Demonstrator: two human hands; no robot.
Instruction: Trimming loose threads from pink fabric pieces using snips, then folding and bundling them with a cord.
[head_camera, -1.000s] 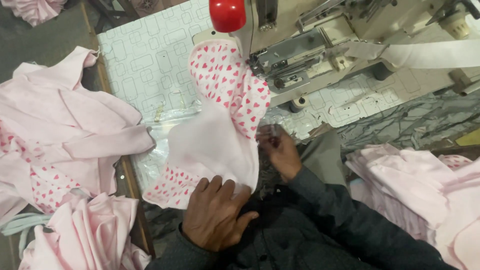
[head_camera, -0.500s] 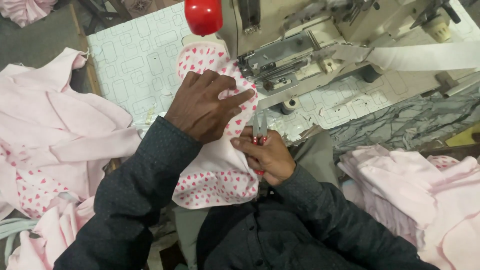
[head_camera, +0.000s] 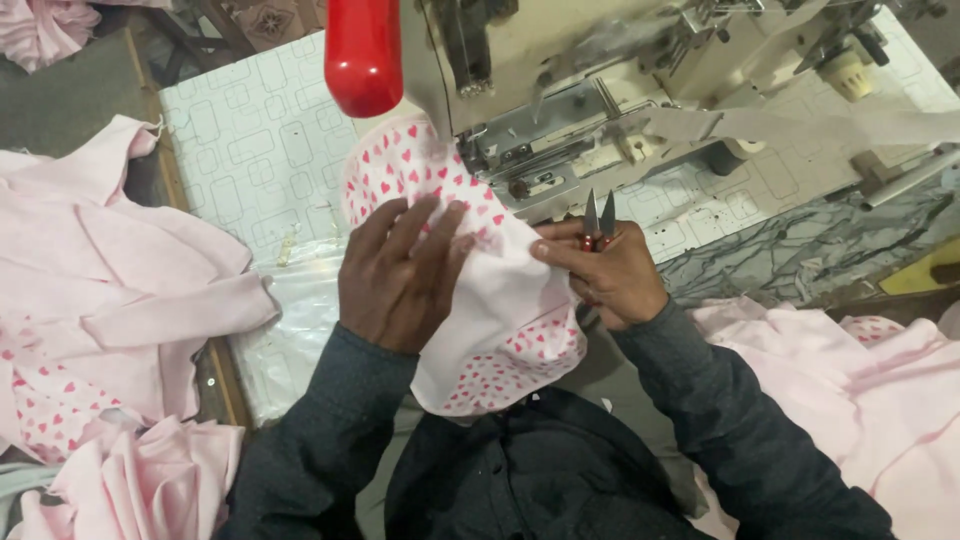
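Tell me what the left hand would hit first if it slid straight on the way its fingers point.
Probably the sewing machine: the left hand lies flat on the heart-print fabric, fingers aimed up and right at the machine's base. Depth is unclear.

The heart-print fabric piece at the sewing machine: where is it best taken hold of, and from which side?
Probably the loose lower hem of the heart-print fabric piece, taken from the person's near side. That edge hangs free off the table, while the top is tucked under the sewing machine, the left hand lies flat on the middle, and the right hand with small snips pins the right edge.
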